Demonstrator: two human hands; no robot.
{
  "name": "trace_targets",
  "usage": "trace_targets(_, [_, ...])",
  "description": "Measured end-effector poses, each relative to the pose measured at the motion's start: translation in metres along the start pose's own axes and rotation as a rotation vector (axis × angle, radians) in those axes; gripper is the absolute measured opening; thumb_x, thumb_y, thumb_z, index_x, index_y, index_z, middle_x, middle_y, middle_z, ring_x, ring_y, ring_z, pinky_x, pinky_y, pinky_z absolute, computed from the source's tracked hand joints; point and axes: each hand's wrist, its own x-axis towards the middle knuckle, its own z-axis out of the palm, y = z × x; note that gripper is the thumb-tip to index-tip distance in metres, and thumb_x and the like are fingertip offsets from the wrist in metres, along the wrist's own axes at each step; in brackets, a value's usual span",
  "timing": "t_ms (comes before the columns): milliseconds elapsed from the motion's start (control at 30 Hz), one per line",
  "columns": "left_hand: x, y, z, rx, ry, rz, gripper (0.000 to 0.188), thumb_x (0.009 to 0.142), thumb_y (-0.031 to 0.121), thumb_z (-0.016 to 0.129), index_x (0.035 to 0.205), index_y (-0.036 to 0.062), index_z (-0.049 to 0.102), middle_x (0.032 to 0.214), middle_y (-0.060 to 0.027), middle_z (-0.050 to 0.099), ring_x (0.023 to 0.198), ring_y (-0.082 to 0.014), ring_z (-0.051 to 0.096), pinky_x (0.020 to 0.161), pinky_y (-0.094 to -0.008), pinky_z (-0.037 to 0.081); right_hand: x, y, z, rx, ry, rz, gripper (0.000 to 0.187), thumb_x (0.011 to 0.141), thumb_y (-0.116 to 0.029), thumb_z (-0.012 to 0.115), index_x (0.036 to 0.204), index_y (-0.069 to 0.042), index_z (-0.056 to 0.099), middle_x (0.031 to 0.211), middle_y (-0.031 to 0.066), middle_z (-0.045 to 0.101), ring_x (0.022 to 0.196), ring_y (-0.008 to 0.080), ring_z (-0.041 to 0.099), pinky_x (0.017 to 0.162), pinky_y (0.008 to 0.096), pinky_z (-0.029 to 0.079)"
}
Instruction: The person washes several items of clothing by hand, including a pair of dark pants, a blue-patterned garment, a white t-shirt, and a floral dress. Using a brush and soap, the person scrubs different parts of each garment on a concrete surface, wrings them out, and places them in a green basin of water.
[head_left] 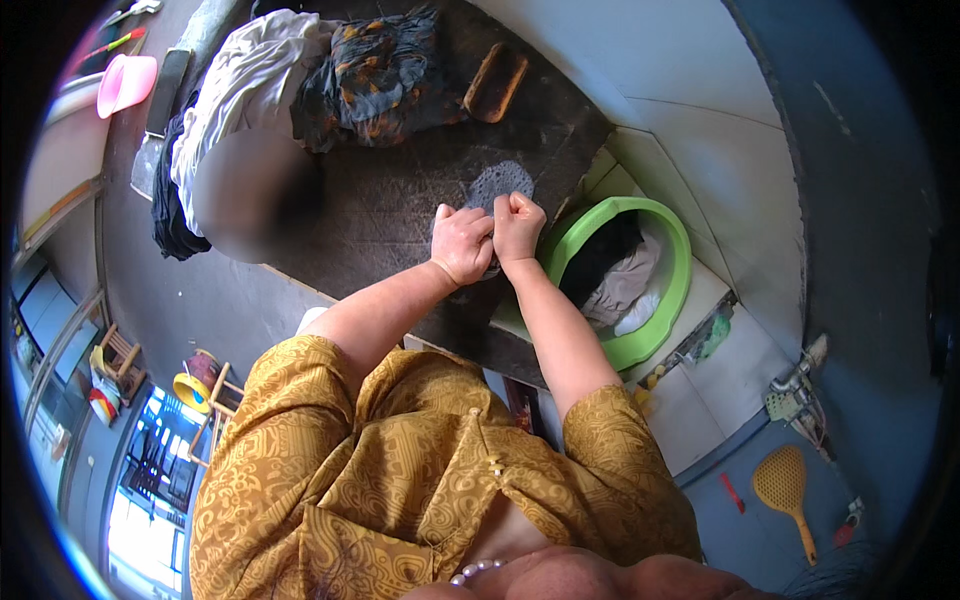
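Observation:
My left hand (463,245) and my right hand (518,226) are side by side over the dark worktop (400,210), both closed in fists. Between them they grip a small grey cloth (502,183) with a speckled, lacy look. Part of it spreads out beyond my knuckles, and a bit shows below my left hand. What kind of garment it is I cannot tell. To the right of my right hand stands a green tub (680,260) holding black, greyish and white laundry (625,285).
At the far side lie a dark, orange-patterned cloth (375,75), a white cloth (245,75) and a wooden scrubbing brush (496,83). A blurred patch hides part of the left side. A pink basin (127,85) is far left; a yellow paddle (780,478) lies lower right, near a tap (797,385).

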Motion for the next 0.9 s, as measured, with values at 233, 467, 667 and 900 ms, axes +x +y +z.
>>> trace_targets(233, [0.019,-0.009,-0.02,0.049,-0.284,0.285,0.019,0.074,0.018,0.058,0.091,0.0093,0.059,0.084,-0.0081,0.057,0.083,-0.0283,0.058,0.077,-0.0421,0.039,0.0,0.005,-0.013,-0.021,0.159,0.03,0.043,0.1,-0.023,0.058,0.066,0.0,0.046,0.056,0.0034,0.043,0.056,0.0085,0.04,0.054,0.0307,0.036])
trace_targets(467, [-0.043,-0.028,-0.087,-0.01,-0.27,0.115,0.045,0.087,0.038,0.072,0.113,0.0037,0.058,0.112,-0.0194,0.06,0.107,-0.0386,0.057,0.092,-0.0455,0.046,-0.112,-0.02,-0.082,-0.353,-0.244,-0.421,0.066,0.068,-0.018,0.086,0.125,-0.011,0.053,0.13,0.0134,0.049,0.117,0.0342,0.051,0.099,0.0442,0.044])
trace_targets(667, [-0.052,0.024,-0.057,-0.311,-0.176,-0.504,0.037,0.097,0.035,0.064,0.089,-0.0018,0.063,0.065,-0.0021,0.056,0.059,-0.0076,0.043,0.051,-0.0287,0.037,-0.142,0.011,-0.111,0.118,0.054,-0.085,0.024,0.083,-0.015,0.077,0.098,-0.005,0.061,0.09,0.0059,0.06,0.087,0.0187,0.058,0.081,0.0299,0.047])
trace_targets(900, [-0.049,0.135,0.025,-0.785,-0.51,-0.464,0.027,0.096,0.023,0.066,0.11,0.001,0.06,0.086,-0.0001,0.06,0.075,-0.0089,0.055,0.062,-0.0266,0.047,-0.079,0.069,-0.224,0.277,0.636,0.167,0.021,0.089,-0.022,0.075,0.1,-0.005,0.069,0.103,0.0033,0.064,0.095,0.0144,0.058,0.086,0.0298,0.047])
